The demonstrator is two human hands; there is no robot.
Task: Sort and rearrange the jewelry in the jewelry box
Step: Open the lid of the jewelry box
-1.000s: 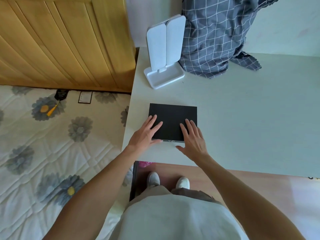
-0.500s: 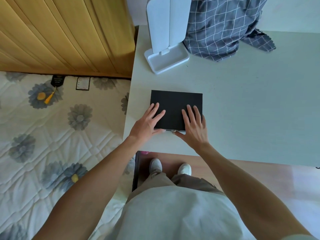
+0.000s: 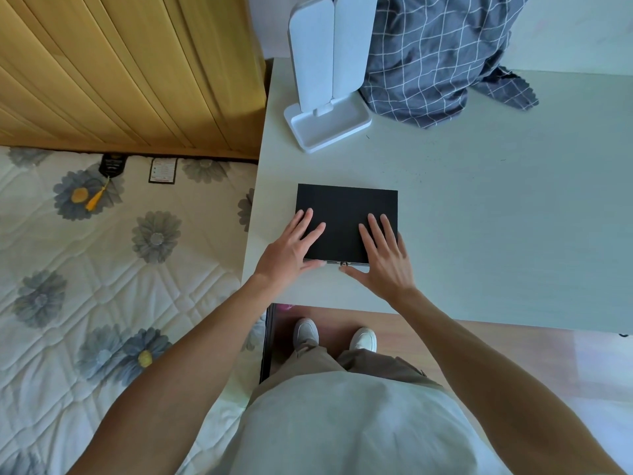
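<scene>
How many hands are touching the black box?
2. The left hand lies flat on the closed flat black jewelry box at its near left corner; the right hand at its near right.

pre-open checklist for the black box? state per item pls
1. Box lid shut and flat on the table: ok.
2. Left hand on the lid, thumb at the front edge: ok.
3. Right hand on the lid, thumb near the clasp: ok.
4. Clasp released: cannot tell, too small.
5. Room behind the box for the lid to swing; white stand and checked cloth sit apart from it: ok.
6. Jewelry inside and how it lies: cannot tell, lid hides it.
</scene>
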